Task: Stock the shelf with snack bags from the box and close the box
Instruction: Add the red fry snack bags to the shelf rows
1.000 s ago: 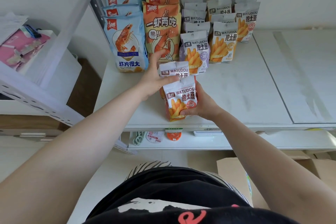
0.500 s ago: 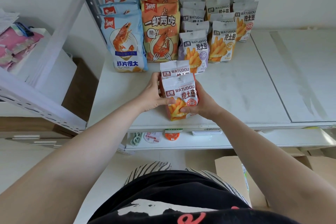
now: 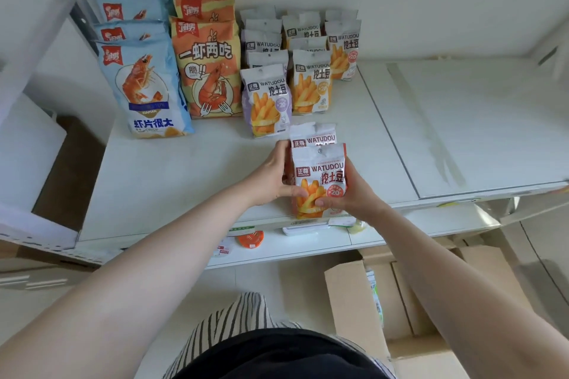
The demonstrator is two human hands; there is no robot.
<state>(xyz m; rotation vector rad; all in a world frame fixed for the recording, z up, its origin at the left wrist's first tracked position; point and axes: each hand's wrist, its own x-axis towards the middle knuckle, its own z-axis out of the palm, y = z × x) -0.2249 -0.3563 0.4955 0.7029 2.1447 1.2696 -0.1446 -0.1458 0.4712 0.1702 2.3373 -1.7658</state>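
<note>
Both hands hold a small stack of red-and-white WATUDOU fry snack bags (image 3: 318,177) upright at the near edge of the white metal shelf (image 3: 172,181). Left hand (image 3: 272,177) wraps the stack's left side, fingers curled round it, thumb on the front. Right hand (image 3: 349,195) grips the lower right corner, thumb pressed on the front bag. Two-sided grip likely keeps the bags (at least two, one behind the other) squared and standing so they can slide back as a unit.

Farther back: purple fry bags (image 3: 267,101) and orange fry bags (image 3: 311,83) in front-to-back columns, labels facing out. Far left, tall blue shrimp-chip bags (image 3: 144,86) and orange shrimp-snack bags (image 3: 209,68).

Judgement: the held stack probably starts a new column right of the orange ones. Brown cardboard box (image 3: 354,311) sits open on the floor, near right, flaps up; closing not yet done.
</note>
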